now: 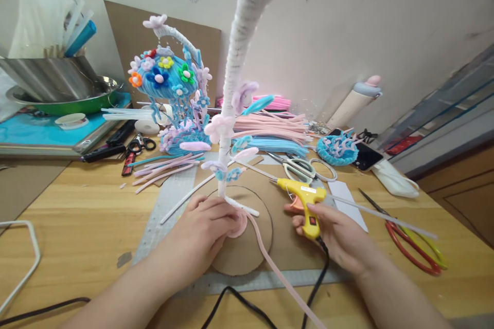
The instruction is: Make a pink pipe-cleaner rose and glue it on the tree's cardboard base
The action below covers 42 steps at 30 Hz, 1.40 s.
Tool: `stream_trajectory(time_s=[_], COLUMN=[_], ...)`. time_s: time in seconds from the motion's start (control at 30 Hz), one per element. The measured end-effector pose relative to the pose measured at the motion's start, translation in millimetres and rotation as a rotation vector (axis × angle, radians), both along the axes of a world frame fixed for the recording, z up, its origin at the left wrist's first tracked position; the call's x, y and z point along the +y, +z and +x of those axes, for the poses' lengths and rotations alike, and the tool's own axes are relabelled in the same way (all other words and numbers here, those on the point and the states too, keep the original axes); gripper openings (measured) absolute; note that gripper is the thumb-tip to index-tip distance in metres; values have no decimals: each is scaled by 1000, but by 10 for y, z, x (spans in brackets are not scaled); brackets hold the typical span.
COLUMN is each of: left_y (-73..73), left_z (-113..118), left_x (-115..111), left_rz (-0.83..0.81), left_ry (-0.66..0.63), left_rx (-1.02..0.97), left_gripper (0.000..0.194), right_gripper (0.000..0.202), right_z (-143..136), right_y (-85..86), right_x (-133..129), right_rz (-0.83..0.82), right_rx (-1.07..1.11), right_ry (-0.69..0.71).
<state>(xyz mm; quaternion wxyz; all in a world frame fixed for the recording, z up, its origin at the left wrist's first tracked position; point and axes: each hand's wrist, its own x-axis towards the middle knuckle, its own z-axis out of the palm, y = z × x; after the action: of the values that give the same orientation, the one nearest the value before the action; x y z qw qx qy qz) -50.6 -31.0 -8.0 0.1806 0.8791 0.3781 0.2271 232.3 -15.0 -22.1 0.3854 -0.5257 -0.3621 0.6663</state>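
Note:
My right hand (328, 234) is wrapped round a yellow hot glue gun (299, 190), its nozzle pointing left, with a long glue stick (382, 216) out of its back. My left hand (212, 223) has its fingers closed on a pink pipe cleaner (241, 225), coiled flat against a round cardboard base (247, 257). The pipe cleaner's loose tail runs down to the lower right. From the base rises a white wrapped stem (235, 51) bearing pink, lilac and blue fuzzy flowers and leaves. My left fingers hide part of the coil and the stem's foot.
Behind stands a finished blue flowered lamp-like piece (165, 77). Pink pipe cleaners (270, 128) lie in bundles at the back. Red-handled scissors (411, 247) rest on the right, pale green scissors (299, 168) behind the glue gun. A black cord (318, 280) crosses the front.

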Motion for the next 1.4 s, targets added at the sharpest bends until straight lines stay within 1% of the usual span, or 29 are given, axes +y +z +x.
stream_trajectory(time_s=[0.03,0.07,0.1,0.17,0.2,0.23,0.27,0.3,0.37,0.4,0.47,0.53,0.63,0.8,1.07,1.4], left_y=[4,10,17,29,32,33,32,29,18,11,-3,-14,-10,20,-84,-79], left_z=[0,0,0,0,0,0,0,1,1,0,-4,-8,-7,22,29,34], left_x=[0,0,1,3,5,7,10,12,16,16,16,12,2,-15,25,5], left_rz=[1,1,0,3,9,16,24,32,38,37,31,25,27,47,92,98], left_ry=[0,-1,-3,-7,-9,-10,-11,-12,-12,-10,-2,5,5,30,44,61], left_rx=[3,6,10,17,19,22,22,21,22,24,30,35,44,73,104,168], left_gripper=[32,32,31,29,29,30,31,32,34,35,35,36,36,30,26,32], right_gripper=[31,33,35,37,38,37,34,30,25,28,33,31,24,25,26,24], right_z=[50,99,143,197,201,186,152,100,-38,-114,-249,-340,-396,-435,-515,-538], right_y=[-20,-37,-50,-53,-42,-22,3,34,97,126,168,184,161,84,53,42], right_x=[51,93,121,129,109,75,30,-20,-120,-162,-220,-254,-299,-383,-416,-437], right_rz=[8,25,52,147,219,318,440,571,825,909,1023,1070,1112,1195,1110,1082], right_rx=[-54,-159,-321,-754,-960,-1107,-1176,-1170,-1042,-999,-965,-968,-990,-1064,-1161,-1157], right_ry=[23,56,89,112,106,112,143,210,452,565,713,768,758,673,721,733])
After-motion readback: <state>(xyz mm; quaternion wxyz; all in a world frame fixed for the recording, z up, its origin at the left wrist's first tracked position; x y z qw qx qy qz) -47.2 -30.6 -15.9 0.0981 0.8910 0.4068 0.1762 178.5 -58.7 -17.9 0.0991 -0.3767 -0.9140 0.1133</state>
